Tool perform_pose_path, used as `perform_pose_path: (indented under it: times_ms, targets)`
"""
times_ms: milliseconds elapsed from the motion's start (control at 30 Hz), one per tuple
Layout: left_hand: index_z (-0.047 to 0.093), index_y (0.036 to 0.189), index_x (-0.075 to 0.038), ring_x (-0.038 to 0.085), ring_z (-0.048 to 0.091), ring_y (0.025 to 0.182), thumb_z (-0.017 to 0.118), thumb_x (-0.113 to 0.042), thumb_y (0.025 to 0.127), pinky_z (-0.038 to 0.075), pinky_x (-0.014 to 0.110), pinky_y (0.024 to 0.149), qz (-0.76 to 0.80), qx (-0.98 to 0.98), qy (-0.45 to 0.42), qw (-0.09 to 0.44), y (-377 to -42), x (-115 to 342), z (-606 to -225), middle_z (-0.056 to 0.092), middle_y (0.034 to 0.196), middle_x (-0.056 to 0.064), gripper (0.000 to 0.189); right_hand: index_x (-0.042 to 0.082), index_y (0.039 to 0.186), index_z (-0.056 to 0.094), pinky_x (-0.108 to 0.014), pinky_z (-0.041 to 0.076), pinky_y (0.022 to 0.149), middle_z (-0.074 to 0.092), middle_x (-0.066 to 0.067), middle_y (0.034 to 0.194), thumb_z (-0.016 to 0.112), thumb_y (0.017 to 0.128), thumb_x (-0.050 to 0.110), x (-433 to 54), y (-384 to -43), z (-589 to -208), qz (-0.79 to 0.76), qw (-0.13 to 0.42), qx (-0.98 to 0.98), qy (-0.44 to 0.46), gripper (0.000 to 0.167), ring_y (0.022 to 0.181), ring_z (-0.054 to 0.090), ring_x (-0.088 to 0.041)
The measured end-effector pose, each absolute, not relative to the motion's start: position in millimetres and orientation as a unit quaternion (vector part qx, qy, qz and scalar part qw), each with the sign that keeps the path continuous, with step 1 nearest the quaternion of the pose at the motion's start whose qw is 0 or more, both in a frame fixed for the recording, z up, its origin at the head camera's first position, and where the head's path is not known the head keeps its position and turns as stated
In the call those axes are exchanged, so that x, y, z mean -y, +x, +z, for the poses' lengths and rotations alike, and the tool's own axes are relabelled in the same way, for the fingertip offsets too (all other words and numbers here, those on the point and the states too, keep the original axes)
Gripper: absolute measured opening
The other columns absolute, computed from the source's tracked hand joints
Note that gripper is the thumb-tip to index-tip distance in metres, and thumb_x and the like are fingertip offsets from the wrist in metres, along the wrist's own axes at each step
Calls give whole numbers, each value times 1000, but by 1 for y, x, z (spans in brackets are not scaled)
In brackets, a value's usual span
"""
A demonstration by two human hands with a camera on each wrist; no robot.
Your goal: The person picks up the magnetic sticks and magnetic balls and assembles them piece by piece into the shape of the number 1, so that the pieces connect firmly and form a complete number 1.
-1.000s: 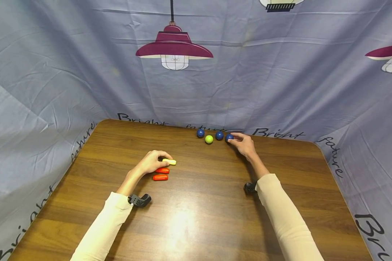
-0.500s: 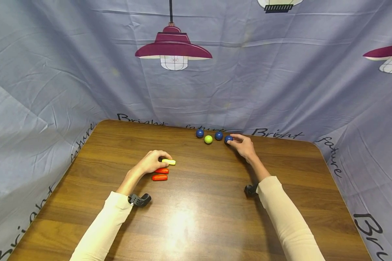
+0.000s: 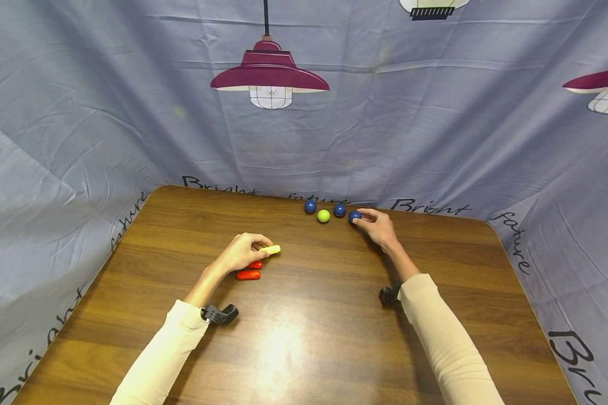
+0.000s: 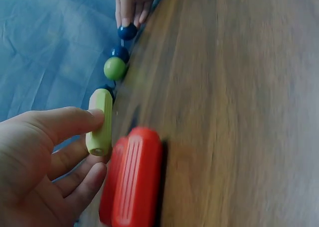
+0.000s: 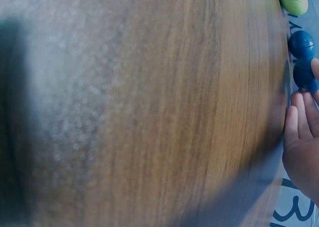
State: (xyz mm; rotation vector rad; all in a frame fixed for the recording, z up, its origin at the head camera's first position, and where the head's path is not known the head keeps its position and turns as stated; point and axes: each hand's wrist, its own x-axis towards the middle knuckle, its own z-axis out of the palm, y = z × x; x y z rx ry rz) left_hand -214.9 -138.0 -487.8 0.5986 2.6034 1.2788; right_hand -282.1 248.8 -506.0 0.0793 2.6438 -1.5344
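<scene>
My left hand [image 3: 239, 253] pinches a short yellow ribbed bar [image 3: 274, 249] between thumb and fingers; a small hole shows in its near end in the left wrist view. Two red ribbed bars lie side by side just below that hand, the nearer red bar [image 3: 248, 275] in full sight and the farther red bar [image 3: 256, 264] partly covered by the hand. At the table's back edge, my right hand [image 3: 379, 227] holds a shiny blue ball [image 3: 354, 216] with thumb and fingertips. To its left are a second blue ball [image 3: 339, 210], a green ball [image 3: 323, 216] and a third blue ball [image 3: 311, 206].
The wooden table [image 3: 324, 315] reaches back to a hanging grey-blue cloth [image 3: 365, 124] printed with lamps and lettering. Each wrist carries a black camera, the left wrist camera [image 3: 222, 314] and the right wrist camera [image 3: 388, 295].
My left hand has shifted slightly right with the yellow bar, which now slants up at its right end and stands farther from the red bars. The right hand stays on the blue ball.
</scene>
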Motion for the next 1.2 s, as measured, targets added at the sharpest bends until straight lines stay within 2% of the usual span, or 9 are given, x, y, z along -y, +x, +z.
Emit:
perform_pose_path:
  times_ms: [267,500,700,967,1200]
  targets:
    - [72,109,2,19,69,81,74,-5,88,57,28,69,455,-863,195,101,-206,118,-481,72,92,8,22,8,136,60,-47,43,105,61,-17,133,73,94,26,-248,-280,-505,-504,45,-862,23,47,124,56,-34]
    - [73,108,3,15,69,79,76,-6,87,56,27,66,454,-866,180,105,-198,98,-484,72,91,8,23,6,135,61,-46,42,106,61,-18,133,73,93,24,-247,-280,-506,-509,42,-859,21,47,124,56,-34]
    - [75,103,-2,11,68,74,77,-9,85,52,24,61,467,-868,140,100,-189,77,-489,73,87,5,19,6,137,59,-47,42,106,60,-18,134,72,94,24,-248,-279,-505,-503,44,-863,19,48,125,55,-34]
    - [72,104,4,16,69,70,75,-6,86,58,29,64,577,-803,51,144,-181,57,-492,74,88,10,21,6,136,59,-47,43,105,60,-19,134,72,94,24,-247,-278,-504,-503,48,-863,21,47,125,55,-34]
    - [70,106,7,15,68,74,74,-2,87,59,29,68,620,-767,7,164,-180,49,-494,74,90,13,21,5,135,60,-46,41,106,61,-19,132,73,93,24,-246,-278,-505,-506,45,-861,21,48,124,56,-35]
